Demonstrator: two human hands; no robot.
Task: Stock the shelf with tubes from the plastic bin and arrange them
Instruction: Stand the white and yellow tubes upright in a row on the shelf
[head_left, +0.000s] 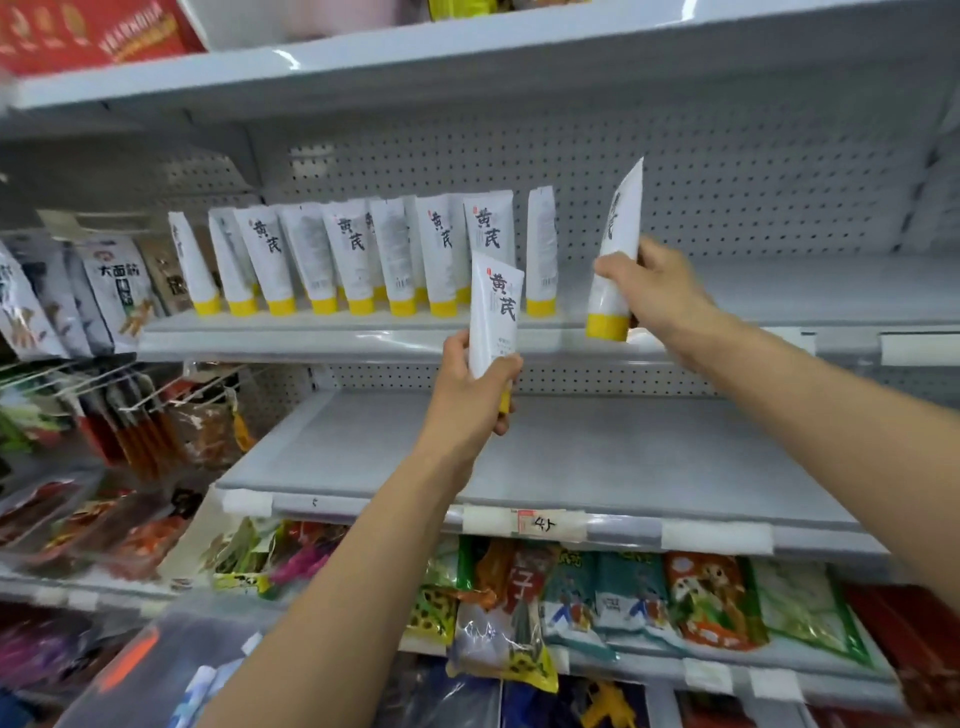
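The shelf (337, 340) was half stocked. A tube (493, 312) was gripped by left hand (467, 384), another by right hand (654, 291) (caps down), due beside the row (353, 254).

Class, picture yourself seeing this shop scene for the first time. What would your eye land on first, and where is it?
Two hands reach in: the left hand grips a white, yellow-capped tube at centre, and the right hand holds a second tube tilted, cap down, by the middle shelf. Behind them a row of tubes stands cap-down on that shelf, left of centre.
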